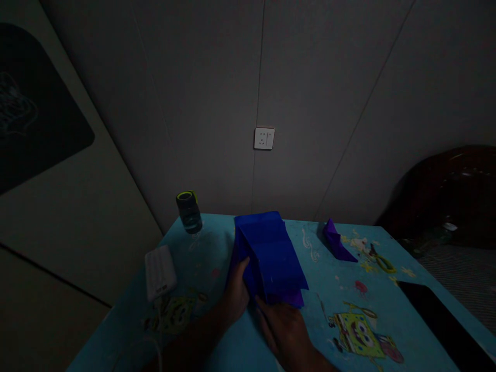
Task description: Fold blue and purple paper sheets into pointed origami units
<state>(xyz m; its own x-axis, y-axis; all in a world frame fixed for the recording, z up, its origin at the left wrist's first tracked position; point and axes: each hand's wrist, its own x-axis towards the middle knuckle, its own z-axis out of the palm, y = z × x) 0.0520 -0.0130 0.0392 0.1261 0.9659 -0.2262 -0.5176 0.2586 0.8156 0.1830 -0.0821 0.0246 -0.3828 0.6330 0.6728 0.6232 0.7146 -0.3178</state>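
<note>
A stack of blue and purple paper sheets (271, 248) is tilted up over the middle of the table, its layers parting along the left side. My left hand (237, 293) grips the left edge, the thumb lying on the paper and the other fingers hidden. Lower down, my right hand (284, 325) pinches the near left corner of the stack. To the right, a folded purple paper boat (336, 243) rests apart from both hands. Yellow-green-handled scissors (383, 262) lie beyond it near the right edge.
On the left stand a water bottle (189, 213) and a white power bank (160, 272) with a white cable. A black flat device (442, 320) lies at the right on the cartoon-print tablecloth (329, 289). Behind the table is a wall with a socket (264, 138).
</note>
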